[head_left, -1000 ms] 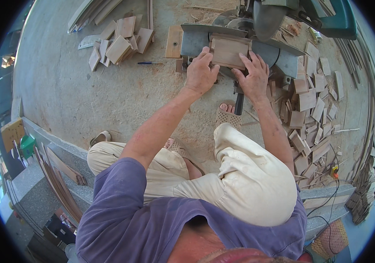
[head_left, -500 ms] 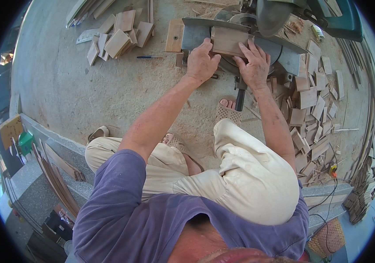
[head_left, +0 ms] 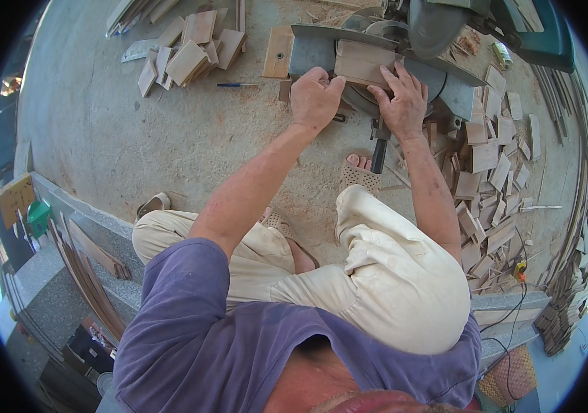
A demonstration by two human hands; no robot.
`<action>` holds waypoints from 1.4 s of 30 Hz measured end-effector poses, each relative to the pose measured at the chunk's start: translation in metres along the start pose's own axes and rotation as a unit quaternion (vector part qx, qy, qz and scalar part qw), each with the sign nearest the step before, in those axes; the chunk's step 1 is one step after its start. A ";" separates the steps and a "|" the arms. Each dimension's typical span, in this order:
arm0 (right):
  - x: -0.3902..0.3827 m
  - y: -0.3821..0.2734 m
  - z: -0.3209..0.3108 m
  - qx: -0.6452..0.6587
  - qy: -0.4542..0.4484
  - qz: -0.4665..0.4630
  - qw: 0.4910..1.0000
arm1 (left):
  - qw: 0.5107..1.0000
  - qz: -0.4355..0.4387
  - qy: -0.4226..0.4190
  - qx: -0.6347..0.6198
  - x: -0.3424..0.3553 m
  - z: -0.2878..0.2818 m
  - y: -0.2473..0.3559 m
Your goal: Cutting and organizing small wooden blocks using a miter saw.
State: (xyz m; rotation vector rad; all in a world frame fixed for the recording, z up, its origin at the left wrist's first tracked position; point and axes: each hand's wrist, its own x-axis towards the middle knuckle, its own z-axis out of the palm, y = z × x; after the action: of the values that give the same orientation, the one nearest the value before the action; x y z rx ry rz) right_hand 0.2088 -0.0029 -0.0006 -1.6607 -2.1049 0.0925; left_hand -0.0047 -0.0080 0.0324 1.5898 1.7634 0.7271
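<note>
A flat wooden board [head_left: 366,63] lies on the grey table [head_left: 302,58] of a mitre saw [head_left: 438,27], along its metal fence. My right hand [head_left: 402,103] rests at the board's right end, fingers spread over its top and thumb by its near edge. At the left end, my left hand [head_left: 316,102] is closed, fingers curled and thumb by the board's near left corner. What those fingers hold, if anything, is hidden. The saw's dark handle [head_left: 379,155] sticks out toward me below the right hand.
Cut wood pieces [head_left: 484,155] lie heaped right of the saw, and a smaller pile [head_left: 187,62] is at the far left. A blue pen [head_left: 237,85] lies on the floor. Beside the saw sits a light wood block [head_left: 278,54]. A black cable [head_left: 519,303] runs at lower right.
My left fingers have curled in and drawn back slightly from the board's left end. My right hand stays on the board, which has barely shifted in view.
</note>
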 end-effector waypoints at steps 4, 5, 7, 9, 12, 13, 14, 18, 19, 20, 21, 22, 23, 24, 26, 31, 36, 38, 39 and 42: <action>0.001 -0.001 -0.002 0.002 0.003 -0.007 1.000 | 0.882 -0.296 0.003 -0.368 0.003 0.016 0.011; 0.002 -0.001 -0.002 0.003 0.005 -0.008 1.000 | 0.850 -0.311 0.027 -0.425 0.007 0.021 0.012; 0.002 -0.001 -0.001 0.003 0.004 -0.008 1.000 | 0.845 -0.312 0.024 -0.433 0.015 0.028 0.013; 0.001 0.000 0.000 0.008 0.007 -0.008 1.000 | 0.841 -0.317 0.017 -0.438 0.023 0.033 0.013; -0.004 0.005 -0.003 0.059 0.024 -0.010 0.998 | 0.862 -0.306 0.027 -0.404 0.027 0.038 0.013; -0.007 0.009 -0.005 0.049 0.017 0.002 0.999 | 0.866 -0.304 0.034 -0.395 0.027 0.038 0.013; -0.010 0.012 -0.008 0.058 0.032 0.025 0.998 | 0.868 -0.307 0.039 -0.388 0.027 0.039 0.014; -0.017 0.026 -0.014 0.050 0.018 0.057 0.997 | 0.879 -0.293 0.039 -0.375 0.029 0.038 0.014; -0.019 0.028 -0.013 0.049 0.037 0.035 0.998 | 0.894 -0.284 0.024 -0.345 0.031 0.036 0.013; -0.020 0.029 -0.010 0.038 0.032 0.037 0.998 | 0.909 -0.274 0.008 -0.314 0.033 0.035 0.013; -0.022 0.029 -0.008 0.027 0.026 0.033 0.999 | 0.924 -0.264 -0.005 -0.278 0.034 0.034 0.012; -0.024 0.030 -0.006 0.026 0.028 0.039 0.999 | 0.922 -0.263 -0.007 -0.284 0.034 0.034 0.011; -0.023 0.031 -0.007 0.014 0.038 0.019 0.999 | 0.923 -0.264 -0.011 -0.278 0.035 0.033 0.011; -0.021 0.032 -0.012 0.004 0.062 -0.008 0.998 | 0.926 -0.262 -0.015 -0.271 0.035 0.032 0.011; -0.009 0.034 -0.036 0.206 0.075 0.142 0.965 | 0.926 -0.258 -0.022 -0.276 0.034 0.031 0.011; 0.106 0.047 -0.189 0.416 0.305 0.200 0.833 | 0.911 -0.284 -0.041 -0.298 0.037 0.027 0.017; 0.232 0.015 -0.304 0.277 0.098 0.186 0.938 | 0.903 -0.312 -0.015 -0.296 0.034 0.025 0.023; 0.252 0.002 -0.307 0.153 -0.023 0.210 0.965 | 0.901 -0.314 -0.010 -0.300 0.034 0.024 0.023; 0.248 0.000 -0.306 0.148 -0.028 0.206 0.967 | 0.901 -0.315 -0.004 -0.299 0.033 0.025 0.023; 0.213 0.001 -0.294 0.269 -0.043 0.238 0.932 | 0.903 -0.307 -0.018 -0.300 0.035 0.025 0.020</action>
State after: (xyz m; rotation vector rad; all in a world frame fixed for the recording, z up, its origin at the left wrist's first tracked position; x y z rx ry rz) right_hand 0.2876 0.1317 0.3278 -1.7785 -1.4861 0.8281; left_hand 0.0255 0.0281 0.0278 0.5841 1.6513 0.8031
